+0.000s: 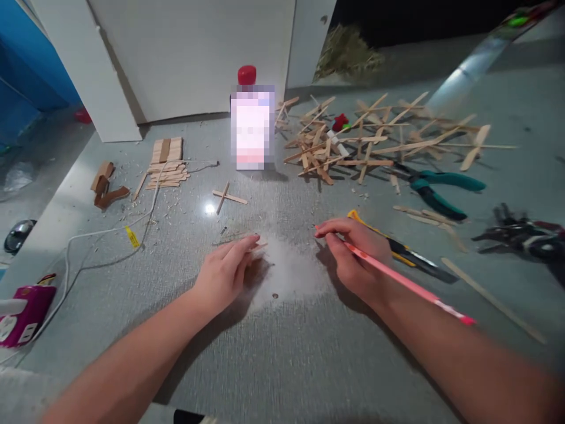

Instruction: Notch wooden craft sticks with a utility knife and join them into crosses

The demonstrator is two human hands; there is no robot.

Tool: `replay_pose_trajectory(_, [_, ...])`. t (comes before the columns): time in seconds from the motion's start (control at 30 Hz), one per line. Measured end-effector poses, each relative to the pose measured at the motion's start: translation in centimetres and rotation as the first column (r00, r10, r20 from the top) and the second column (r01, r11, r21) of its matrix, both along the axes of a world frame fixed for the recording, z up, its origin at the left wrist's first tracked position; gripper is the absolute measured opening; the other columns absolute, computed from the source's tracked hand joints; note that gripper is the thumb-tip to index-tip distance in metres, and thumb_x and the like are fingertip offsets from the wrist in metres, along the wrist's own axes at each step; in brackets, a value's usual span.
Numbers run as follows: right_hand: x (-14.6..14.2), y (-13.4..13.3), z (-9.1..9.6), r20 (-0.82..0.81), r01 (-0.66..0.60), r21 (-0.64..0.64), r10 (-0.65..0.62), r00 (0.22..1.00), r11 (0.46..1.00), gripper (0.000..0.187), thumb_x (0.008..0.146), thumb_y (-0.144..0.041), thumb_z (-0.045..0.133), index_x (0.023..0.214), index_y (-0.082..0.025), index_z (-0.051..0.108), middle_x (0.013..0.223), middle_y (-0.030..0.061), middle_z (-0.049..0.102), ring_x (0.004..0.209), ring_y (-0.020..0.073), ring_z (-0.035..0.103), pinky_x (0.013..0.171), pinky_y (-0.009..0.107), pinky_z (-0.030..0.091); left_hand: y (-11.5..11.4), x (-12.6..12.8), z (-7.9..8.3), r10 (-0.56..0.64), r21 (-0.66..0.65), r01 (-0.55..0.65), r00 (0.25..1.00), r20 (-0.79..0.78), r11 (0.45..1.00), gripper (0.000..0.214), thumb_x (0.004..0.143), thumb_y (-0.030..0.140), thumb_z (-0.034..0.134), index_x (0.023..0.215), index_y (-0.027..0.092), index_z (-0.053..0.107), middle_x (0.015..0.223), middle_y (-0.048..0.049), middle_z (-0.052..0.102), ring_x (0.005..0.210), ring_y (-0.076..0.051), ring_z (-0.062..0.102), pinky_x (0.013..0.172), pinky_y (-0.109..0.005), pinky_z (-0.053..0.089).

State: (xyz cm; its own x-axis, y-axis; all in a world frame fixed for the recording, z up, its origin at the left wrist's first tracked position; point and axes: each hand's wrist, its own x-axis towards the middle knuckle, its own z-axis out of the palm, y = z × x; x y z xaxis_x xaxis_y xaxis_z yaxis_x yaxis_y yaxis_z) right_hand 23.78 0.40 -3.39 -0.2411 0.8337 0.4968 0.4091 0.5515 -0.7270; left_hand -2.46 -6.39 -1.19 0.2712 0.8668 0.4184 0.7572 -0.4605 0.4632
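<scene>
My right hand [357, 253] is closed around a pink pencil [397, 280], its tip to the left and its far end over my forearm. My left hand [225, 271] rests on the grey tabletop [282, 359] with fingers curled together. A short pale end of a wooden stick [259, 246] pokes out beyond those fingers; the rest of it is hidden. Two craft sticks lie crossed [225, 195] just past my left hand. Beside my right hand, partly behind it, is a yellow and black utility knife [408, 253] with its blade out.
Crossed craft sticks [318, 147] pile up at the back right, near teal-handled pliers [441, 191] and a dark tool [521, 238]. A stack of sticks [168, 165], a white cable [152, 209] and a magenta power adapter [26, 315] lie left. A blurred-out bottle with a red cap [247, 75] stands behind.
</scene>
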Motion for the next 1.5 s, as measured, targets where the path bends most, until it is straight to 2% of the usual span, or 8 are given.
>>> replay_pose_trajectory(0.13, [0.0, 0.1, 0.0, 0.001, 0.002, -0.003, -0.002, 1.000, 1.000, 0.014, 0.099, -0.023, 0.052, 0.094, -0.027, 0.064, 0.090, 0.0033, 0.071, 0.087, 0.0206, 0.069, 0.077, 0.036, 0.053, 0.0, 0.1, 0.4, 0.126, -0.080, -0.125, 0.992, 0.018, 0.989, 0.015, 0.102, 0.026, 0.054, 0.107, 0.018, 0.066, 0.063, 0.0044, 0.067, 0.053, -0.009, 0.061, 0.054, -0.021, 0.045])
replay_pose_trajectory(0.27, [-0.1, 0.2, 0.2, -0.003, -0.005, 0.007, 0.005, 1.000, 1.000, 0.016, 0.100, -0.020, 0.050, 0.095, -0.027, 0.064, 0.091, 0.0033, 0.071, 0.089, 0.0198, 0.069, 0.079, 0.036, 0.054, 0.2, 0.1, 0.7, 0.124, -0.103, -0.123, 0.992, 0.007, 0.987, 0.023, 0.102, 0.028, 0.053, 0.083, 0.018, 0.064, 0.061, 0.0027, 0.063, 0.055, -0.010, 0.058, 0.054, -0.022, 0.042])
replay_pose_trajectory(0.67, [-0.5, -0.1, -0.6, -0.098, -0.032, -0.096, 0.022, 0.995, 0.995, 0.020, 0.104, -0.020, 0.046, 0.113, -0.027, 0.062, 0.097, 0.0025, 0.073, 0.072, 0.0138, 0.071, 0.060, 0.028, 0.053, 0.8, 0.3, -0.2, -0.245, -0.063, 0.241, 0.968, -0.060, 0.968, 0.023, 0.101, 0.014, 0.047, 0.093, 0.019, 0.068, 0.097, -0.0034, 0.075, 0.082, -0.013, 0.070, 0.075, -0.026, 0.053])
replay_pose_trajectory(1.0, [-0.9, 0.9, 0.3, 0.069, -0.255, 0.158, 0.247, 0.967, 0.954, 0.024, 0.088, -0.002, 0.050, 0.084, -0.023, 0.060, 0.079, 0.0006, 0.068, 0.071, 0.0146, 0.066, 0.071, 0.031, 0.056, 1.6, 1.8, -0.3, -0.418, -0.058, 0.413, 0.901, -0.119, 0.909, 0.030, 0.099, 0.010, 0.040, 0.110, 0.018, 0.067, 0.105, -0.0051, 0.076, 0.093, -0.017, 0.069, 0.085, -0.033, 0.049])
replay_pose_trajectory(1.13, [-1.3, -0.1, 1.2, 0.152, -0.376, 0.241, 0.348, 0.925, 0.895, 0.021, 0.087, -0.004, 0.053, 0.088, -0.021, 0.065, 0.087, 0.0049, 0.073, 0.073, 0.0156, 0.067, 0.070, 0.030, 0.053, 1.2, 1.4, -0.3, -0.078, 0.048, 0.081, 0.995, -0.067, 0.996, 0.025, 0.101, 0.021, 0.045, 0.108, 0.022, 0.069, 0.107, -0.0047, 0.076, 0.092, -0.017, 0.070, 0.084, -0.032, 0.050])
replay_pose_trajectory(1.27, [-2.4, -2.0, 2.0, 0.362, -0.671, 0.233, 0.577, 0.732, 0.704, 0.021, 0.091, -0.014, 0.053, 0.101, -0.021, 0.070, 0.107, 0.0067, 0.077, 0.100, 0.0216, 0.072, 0.085, 0.036, 0.055, 1.0, -0.7, 0.4, 0.317, 0.040, -0.316, 0.948, -0.021, 0.948, 0.028, 0.105, 0.028, 0.043, 0.100, 0.017, 0.068, 0.066, -0.0010, 0.066, 0.058, -0.014, 0.058, 0.062, -0.029, 0.046])
replay_pose_trajectory(1.37, [-2.9, -2.8, 1.9, 0.514, -0.774, 0.191, 0.610, 0.603, 0.604, 0.025, 0.095, -0.016, 0.049, 0.110, -0.015, 0.069, 0.121, 0.0091, 0.074, 0.125, 0.0272, 0.064, 0.103, 0.041, 0.050, 1.7, -2.4, 0.7, 0.370, -0.007, -0.372, 0.924, -0.097, 0.928, 0.024, 0.102, 0.025, 0.047, 0.097, 0.017, 0.069, 0.073, -0.0036, 0.070, 0.064, -0.017, 0.062, 0.064, -0.030, 0.046])
replay_pose_trajectory(1.5, [-2.6, -2.4, 1.1, 0.579, -0.708, 0.241, 0.487, 0.654, 0.664, 0.026, 0.097, -0.009, 0.047, 0.104, -0.013, 0.071, 0.101, 0.0100, 0.076, 0.121, 0.0285, 0.066, 0.102, 0.044, 0.050, 2.9, -3.2, 0.4, 0.221, -0.087, -0.245, 0.949, -0.224, 0.965, 0.036, 0.095, 0.014, 0.050, 0.126, 0.019, 0.064, 0.134, -0.0101, 0.067, 0.119, -0.027, 0.063, 0.098, -0.041, 0.048])
